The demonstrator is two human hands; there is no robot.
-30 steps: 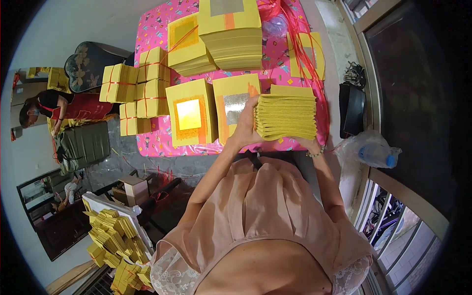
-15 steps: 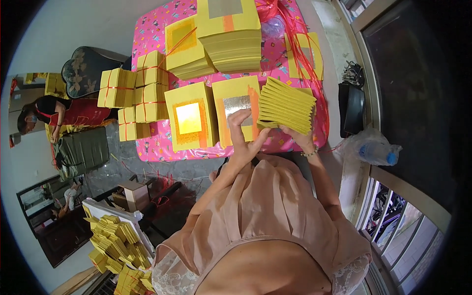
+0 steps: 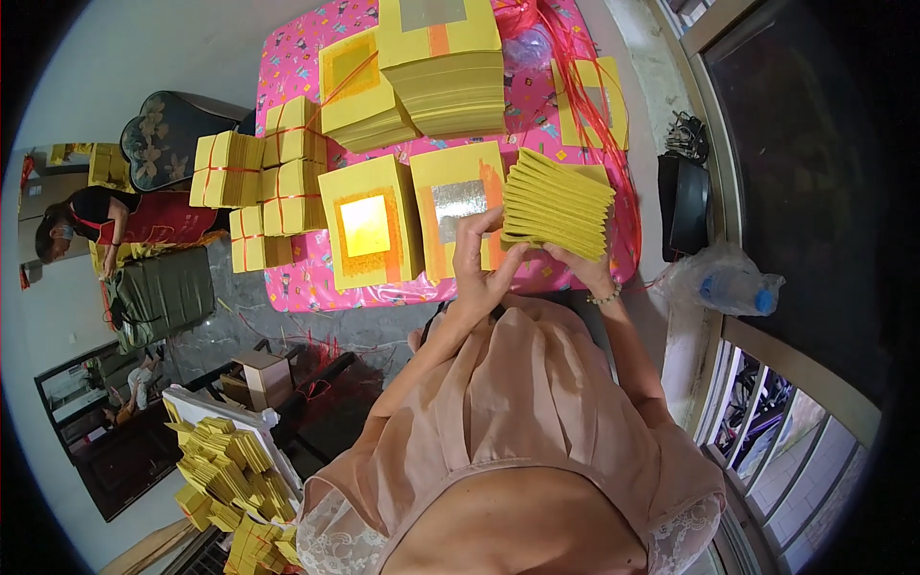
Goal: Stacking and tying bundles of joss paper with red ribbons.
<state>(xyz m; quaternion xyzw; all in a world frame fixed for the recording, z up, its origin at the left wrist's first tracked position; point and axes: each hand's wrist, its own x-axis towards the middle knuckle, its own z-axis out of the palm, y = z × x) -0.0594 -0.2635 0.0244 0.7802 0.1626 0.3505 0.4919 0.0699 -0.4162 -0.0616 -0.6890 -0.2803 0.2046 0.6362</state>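
Note:
A fanned bundle of folded yellow paper sheets [image 3: 556, 203] is held up over the near right part of the pink table. My right hand [image 3: 581, 270] grips its near right edge, with the fingers partly hidden beneath the paper. At its near left corner, my left hand [image 3: 479, 257] has the thumb on the bottom edge and bent fingers against the left side. Just left of the bundle lies a stack of yellow paper with a silver square [image 3: 460, 203]. Beside that stack is another with a shiny gold square [image 3: 368, 226].
Taller yellow paper stacks [image 3: 444, 91] stand farther back on the pink tablecloth [image 3: 297, 67]. Red-tied bundles [image 3: 292, 196] sit at the left, and red plastic strings [image 3: 599, 115] trail at the right. A bagged bottle [image 3: 733, 290] rests by the window. Another person [image 3: 115, 216] works at far left.
My left fingers have come in from a raised, spread pose to the left side of the paper bundle. The right hand stays on the bundle, and the view shifts slightly.

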